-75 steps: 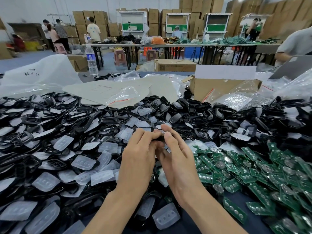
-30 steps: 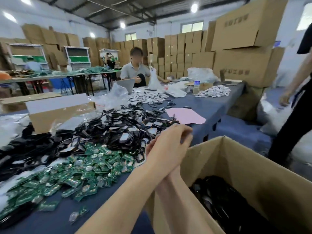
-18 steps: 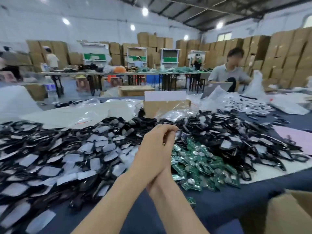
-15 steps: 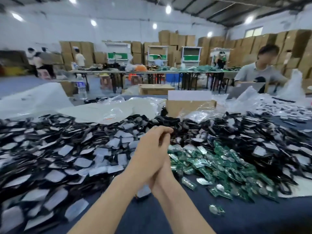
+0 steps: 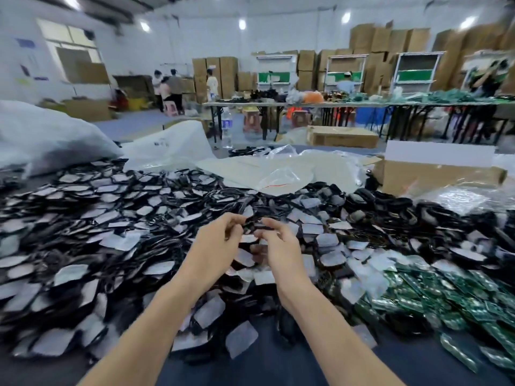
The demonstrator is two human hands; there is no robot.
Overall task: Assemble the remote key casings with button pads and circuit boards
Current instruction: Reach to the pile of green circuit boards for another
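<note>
Our left hand (image 5: 216, 242) and right hand (image 5: 276, 245) reach out side by side over the middle of the heap, close together but not touching. Both have the fingers curled inward, with the fingertips turned toward each other. Something small and dark sits between the fingertips, but the blur merges it with the parts below. We cannot tell whether either hand pinches it or holds nothing.

Under and around the hands lie the black plastic key casings (image 5: 362, 196). They are piled loosely together with pale translucent rubber button pads (image 5: 122, 240), and the mix covers the left and centre of the dark blue table (image 5: 278, 366). A few pads lie singly at the near edge of the pile, just beside our forearms. The green circuit boards (image 5: 471, 299) form their own pile to the right. It touches the black heap along its left side and runs off toward the right edge of the view.

Behind the heap we see crumpled clear plastic bags (image 5: 278, 169) and a large white sack (image 5: 41, 135) at the far left. An open brown cardboard box with a white flap (image 5: 434, 174) stands at the far right. A clear plastic water bottle (image 5: 227, 126) stands upright beyond the bags. Further back are long folding tables (image 5: 348, 105) loaded with more parts and stacked brown cartons (image 5: 390, 40) against the wall. Several people (image 5: 172, 84) stand at the rear left.
</note>
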